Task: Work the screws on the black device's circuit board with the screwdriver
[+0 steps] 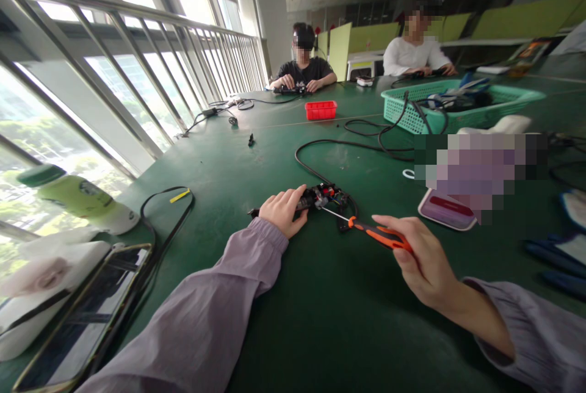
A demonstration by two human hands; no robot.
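My left hand (282, 209) is wrapped over a slim black corded device (324, 193) lying on the green table (293, 332). The device's right end is opened up, with small red and grey parts and thin wires showing; its exact kind is not clear. In my right hand (423, 262) is a screwdriver (378, 233) with an orange and black handle, held between thumb and fingers. Its shaft points left, and the tip meets or nearly meets the exposed end of the device. A black cable (315, 144) curves away behind the device.
A teal basket (462, 121) holding tools and cables stands at the back right, near a red bin (321, 110). On the left lie a bottle (77, 198), a phone (86, 320) and a black strap (176, 231). Two people sit across the table; a railing runs along the left.
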